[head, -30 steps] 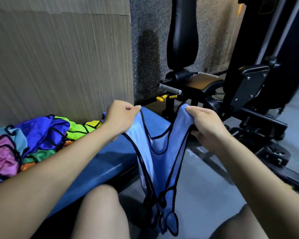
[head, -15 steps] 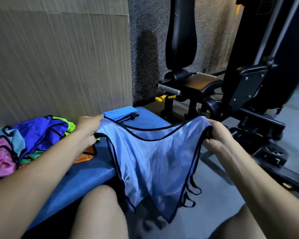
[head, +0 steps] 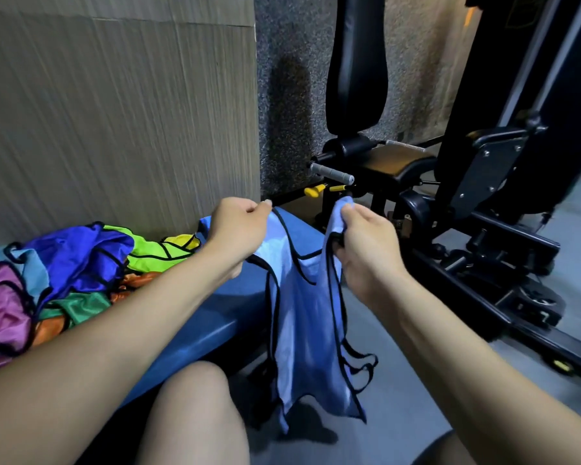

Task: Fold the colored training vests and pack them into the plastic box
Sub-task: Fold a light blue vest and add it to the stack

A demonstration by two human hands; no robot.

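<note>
A light blue training vest (head: pixel 304 323) with black trim hangs in front of me, over the end of the blue bench (head: pixel 215 310). My left hand (head: pixel 239 226) pinches its upper left edge. My right hand (head: pixel 366 250) grips the upper right edge, bunched in its fingers. The two hands are close together, so the vest hangs narrow, with its lower straps dangling near the floor. A heap of other vests (head: pixel 57 273), purple, blue, green, yellow and orange, lies on the bench to my left. No plastic box is in view.
A wood-panel wall (head: pixel 114 112) stands behind the bench. A black gym machine (head: pixel 483 203) with a padded seat, a handle bar and yellow knobs fills the right side. Grey floor (head: pixel 416 397) lies below the vest. My bare knees are at the bottom.
Half a second ago the vest was stretched wide between my hands. Both hands have since risen and come together, so the vest hangs narrow again.
</note>
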